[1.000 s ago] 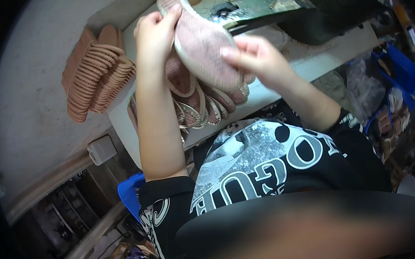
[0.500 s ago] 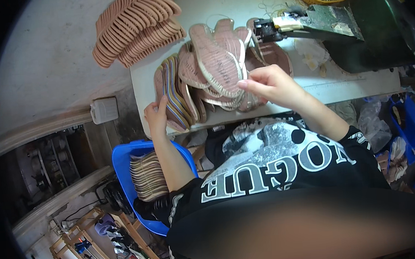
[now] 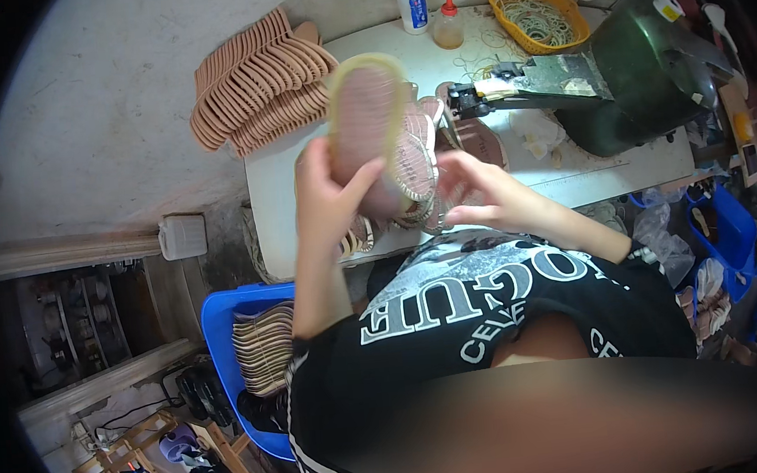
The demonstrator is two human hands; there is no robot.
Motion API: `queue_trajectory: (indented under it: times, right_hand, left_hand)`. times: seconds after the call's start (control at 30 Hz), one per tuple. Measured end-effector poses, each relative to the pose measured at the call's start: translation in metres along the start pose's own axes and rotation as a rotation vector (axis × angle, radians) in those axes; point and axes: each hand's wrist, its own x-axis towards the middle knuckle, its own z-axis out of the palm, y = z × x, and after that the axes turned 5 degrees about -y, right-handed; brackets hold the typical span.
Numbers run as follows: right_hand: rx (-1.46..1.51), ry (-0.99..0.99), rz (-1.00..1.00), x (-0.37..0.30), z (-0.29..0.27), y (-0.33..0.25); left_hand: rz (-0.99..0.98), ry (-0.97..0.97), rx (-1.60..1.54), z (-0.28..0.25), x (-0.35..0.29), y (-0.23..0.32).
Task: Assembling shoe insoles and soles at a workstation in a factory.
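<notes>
My left hand is closed on the lower part of a pink shoe sole with a pale yellow rim, held up and blurred by motion. Behind it lies a heap of pink insoles with white stitched edges, partly hidden by the raised sole. My right hand hovers at the heap's right side, its fingers apart and nothing visible in them. Below my left hand, a few more insoles show at the near edge of the white table.
Stacked pink soles rise at the back left. A dark green machine reaches in from the right. Behind stand a white bottle, a red-tipped bottle and a yellow basket of bands. A blue bin holds more insoles.
My left hand has left the row of insoles at the table's left and now lifts a sole in front of the heap. My right hand's fingers have spread. The view has shifted.
</notes>
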Motion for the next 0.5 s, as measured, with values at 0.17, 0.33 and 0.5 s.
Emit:
queue_trajectory:
  times: [0.17,0.33,0.5]
  right_hand:
    - [0.197,0.127,-0.079,0.024,0.001,-0.005]
    - [0.562,-0.118,-0.066,0.013,-0.035,0.001]
    - [0.745,-0.171,-0.011,0.025,-0.052,0.028]
  left_hand:
    - [0.024,-0.031,-0.234,0.051,0.036,-0.007]
    - [-0.078,-0.362,-0.592,0.063,0.055,0.015]
    - [-0.243,-0.497,-0.859,0.085,0.069,0.019]
